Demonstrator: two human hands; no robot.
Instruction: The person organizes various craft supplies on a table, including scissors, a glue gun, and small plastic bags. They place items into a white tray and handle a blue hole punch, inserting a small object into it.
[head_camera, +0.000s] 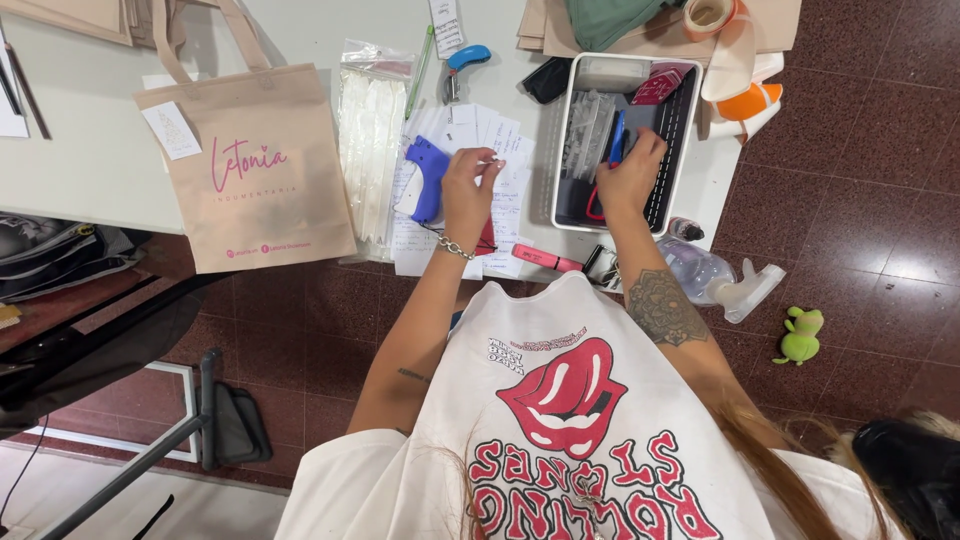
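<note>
The left hand (468, 185) has its grip pinched narrow on a small white tag (490, 162), held just above the paper slips (505, 195) spread on the bench (90, 150), right by the blue tagging gun (428, 175), so it's handy. The right hand (632, 172) reaches into the white tray (562, 130), fingers curled among the bits there; can't tell if it's gripping anything. A beige tote bag (255, 170) with pink lettering and a white hang tag lies flat at left, beside a clear packet (372, 130) of white fasteners. A pink marker (546, 260) lies at the bench edge.
</note>
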